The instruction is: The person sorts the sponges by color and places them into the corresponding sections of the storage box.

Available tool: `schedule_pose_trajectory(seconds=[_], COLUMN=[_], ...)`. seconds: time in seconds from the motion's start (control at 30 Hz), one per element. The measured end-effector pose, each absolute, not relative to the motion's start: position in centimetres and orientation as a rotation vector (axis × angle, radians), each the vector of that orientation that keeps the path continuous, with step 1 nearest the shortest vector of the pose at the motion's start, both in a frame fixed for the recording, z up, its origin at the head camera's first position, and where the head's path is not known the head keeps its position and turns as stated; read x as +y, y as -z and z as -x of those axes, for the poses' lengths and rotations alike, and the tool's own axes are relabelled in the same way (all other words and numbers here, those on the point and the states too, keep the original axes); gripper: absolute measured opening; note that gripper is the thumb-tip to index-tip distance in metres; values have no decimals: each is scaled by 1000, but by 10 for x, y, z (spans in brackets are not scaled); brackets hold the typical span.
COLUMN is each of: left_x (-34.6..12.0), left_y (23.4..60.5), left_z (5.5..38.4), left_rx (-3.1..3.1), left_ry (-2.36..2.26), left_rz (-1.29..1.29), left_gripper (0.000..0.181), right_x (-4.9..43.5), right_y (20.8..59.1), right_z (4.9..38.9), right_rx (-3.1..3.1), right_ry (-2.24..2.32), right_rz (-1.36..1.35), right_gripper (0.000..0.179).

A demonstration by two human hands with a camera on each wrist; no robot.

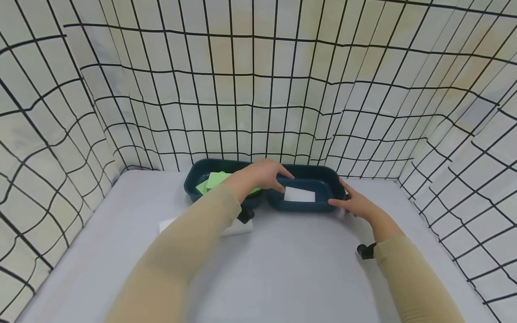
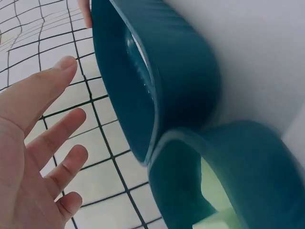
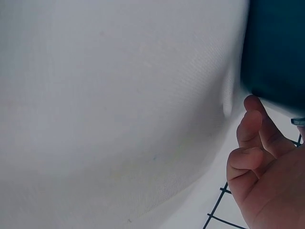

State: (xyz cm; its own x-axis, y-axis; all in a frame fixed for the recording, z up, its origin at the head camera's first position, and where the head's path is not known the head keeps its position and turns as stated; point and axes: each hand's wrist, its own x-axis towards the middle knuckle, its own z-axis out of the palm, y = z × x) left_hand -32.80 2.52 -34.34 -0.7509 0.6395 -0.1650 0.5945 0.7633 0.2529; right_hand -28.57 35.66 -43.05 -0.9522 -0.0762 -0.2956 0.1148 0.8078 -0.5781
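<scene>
Two dark teal plastic tubs stand side by side at the far end of the table. My left hand (image 1: 264, 174) hovers over the place where they meet, fingers spread and holding nothing; the left wrist view shows its palm and fingertips apart from both rims. At the outer end of the right tub (image 1: 323, 172), my right hand (image 1: 359, 204) grips the corner, thumb at the front rim and fingers along the end wall. A white rectangular piece (image 1: 299, 194) lies inside that tub. Folded light green cloth (image 1: 216, 179) fills part of the left tub (image 1: 194, 172).
A folded white piece (image 1: 238, 228), perhaps cloth, lies on the table (image 1: 282, 269) in front of the left tub, partly hidden by my left sleeve. Black wire mesh (image 1: 258, 103) over pale sheeting encloses the back and both sides.
</scene>
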Motion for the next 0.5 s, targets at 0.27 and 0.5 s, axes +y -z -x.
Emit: schedule_pose_trajectory(seconds=[0.27,0.5], left_x=[-13,-55], left_y=[341,343], left_z=[309,285], left_rx=[2765,2788], left_ry=[-274,-272], left_rz=[-996,-1023], left_gripper=[53,55], right_x=[356,353], right_y=[428,429], right_z=[285,283], right_rx=[2688,2694], right_ry=[887,865], right_rz=[-18,11], right_gripper=[108,107])
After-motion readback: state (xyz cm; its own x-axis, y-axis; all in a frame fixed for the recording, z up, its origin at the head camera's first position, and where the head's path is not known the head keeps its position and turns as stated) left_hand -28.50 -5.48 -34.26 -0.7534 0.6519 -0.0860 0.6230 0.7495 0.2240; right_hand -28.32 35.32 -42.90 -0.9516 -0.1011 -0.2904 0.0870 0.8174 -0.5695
